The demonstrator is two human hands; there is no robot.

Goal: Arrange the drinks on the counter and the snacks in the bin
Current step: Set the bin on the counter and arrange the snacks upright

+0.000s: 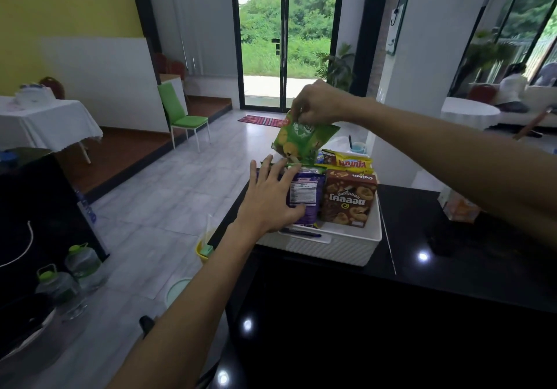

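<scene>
"Green snack bag point(303, 140), where do you have it now?" asks my colleague on the line.

"It hangs above the far part of the white bin point(331, 248), with its lower edge just over the other packets. My right hand point(316, 103) pinches its top edge, the fingers curled close together on the foil."

"And the other hand?"

"My left hand point(271, 198) lies with spread, almost straight fingers on the purple bag point(306, 198). This bag stands in the bin beside the brown biscuit box point(348, 198). Behind the box lies a yellow and red packet point(352, 162)."

"So how do you put it in well?"

"The gap looks narrow to me. I would press the purple bag a little toward me with the flat left fingers, to open a slot behind it. Then I would lower the green bag straight down and upright, so its corner does not catch. I let go only when the bottom rests. The bag seems soft and full of air, so I must not push hard from above."

"Anything around?"

"The bin sits at the left end of the black counter point(452, 238). At the right stands an orange carton point(459, 207), too blurred to read. Two water bottles point(81, 265) stand on the floor at the left."
</scene>
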